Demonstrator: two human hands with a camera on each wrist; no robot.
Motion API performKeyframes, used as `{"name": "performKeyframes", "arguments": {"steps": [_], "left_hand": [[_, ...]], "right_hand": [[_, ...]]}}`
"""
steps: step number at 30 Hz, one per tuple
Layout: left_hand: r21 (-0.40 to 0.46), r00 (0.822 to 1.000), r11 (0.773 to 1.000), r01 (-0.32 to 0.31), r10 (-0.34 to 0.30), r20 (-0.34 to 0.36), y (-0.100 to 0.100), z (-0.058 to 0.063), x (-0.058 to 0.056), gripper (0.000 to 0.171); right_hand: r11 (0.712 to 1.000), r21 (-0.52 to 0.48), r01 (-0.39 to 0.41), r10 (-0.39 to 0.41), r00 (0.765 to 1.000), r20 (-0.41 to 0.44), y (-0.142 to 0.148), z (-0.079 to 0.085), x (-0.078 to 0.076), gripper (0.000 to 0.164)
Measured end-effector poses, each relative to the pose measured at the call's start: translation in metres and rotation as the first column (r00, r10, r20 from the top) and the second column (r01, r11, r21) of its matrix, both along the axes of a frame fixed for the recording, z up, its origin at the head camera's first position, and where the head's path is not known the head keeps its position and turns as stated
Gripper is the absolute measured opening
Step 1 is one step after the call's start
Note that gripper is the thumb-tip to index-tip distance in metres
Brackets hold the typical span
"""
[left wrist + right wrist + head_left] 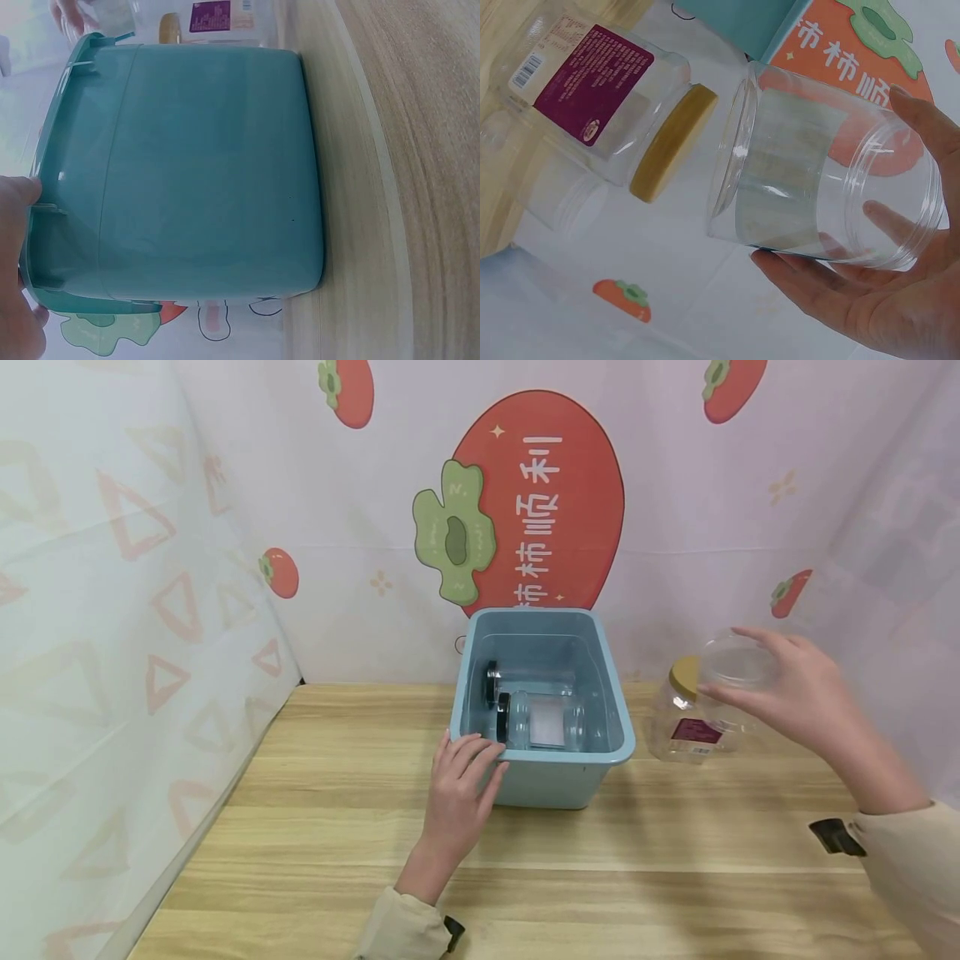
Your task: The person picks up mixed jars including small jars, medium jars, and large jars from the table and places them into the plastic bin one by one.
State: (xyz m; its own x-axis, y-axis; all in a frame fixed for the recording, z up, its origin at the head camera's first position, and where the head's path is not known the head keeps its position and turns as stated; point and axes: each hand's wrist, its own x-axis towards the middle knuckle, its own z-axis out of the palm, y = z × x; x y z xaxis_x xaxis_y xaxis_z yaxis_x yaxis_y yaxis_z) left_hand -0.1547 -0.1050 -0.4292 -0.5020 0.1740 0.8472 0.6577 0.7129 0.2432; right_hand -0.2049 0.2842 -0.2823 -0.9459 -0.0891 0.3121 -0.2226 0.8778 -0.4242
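My left hand [459, 785] grips the near left rim of a blue plastic bin [547, 787], fingers over the edge and thumb outside. Inside the bin, two clear jars with black lids lie on their sides: a slimmer jar [536, 680] behind and a wider jar [564, 724] with a pale label in front. To the right of the bin, raised off the table, my right hand [798, 693] holds a clear, lidless jar [795, 165] between thumb and fingers. Just beyond it stands a clear jar [678, 727] with a gold lid and purple label.
Another small clear container [559, 184] stands beside the gold-lidded jar, mostly hidden in the head view. The wooden table [322, 810] meets a printed cloth backdrop [360, 510] behind the bin, and a similar cloth [112, 635] hangs along the left.
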Motion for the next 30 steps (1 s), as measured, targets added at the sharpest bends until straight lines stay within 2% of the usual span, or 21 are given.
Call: {"name": "performKeyframes", "arguments": {"steps": [11,30], "left_hand": [[0.001,1.0,1.0,-0.003,0.003,0.002,0.0,0.001,0.0,0.028],[0.003,1.0,1.0,0.001,-0.001,0.005,0.001,0.0,-0.001,0.028]], "right_hand": [[0.998,-0.007,-0.055,0.055,0.998,-0.011,-0.016,0.009,-0.006,0.089],[0.996,0.001,-0.087,0.087,0.996,0.006,-0.032,0.02,-0.012,0.09]]}}
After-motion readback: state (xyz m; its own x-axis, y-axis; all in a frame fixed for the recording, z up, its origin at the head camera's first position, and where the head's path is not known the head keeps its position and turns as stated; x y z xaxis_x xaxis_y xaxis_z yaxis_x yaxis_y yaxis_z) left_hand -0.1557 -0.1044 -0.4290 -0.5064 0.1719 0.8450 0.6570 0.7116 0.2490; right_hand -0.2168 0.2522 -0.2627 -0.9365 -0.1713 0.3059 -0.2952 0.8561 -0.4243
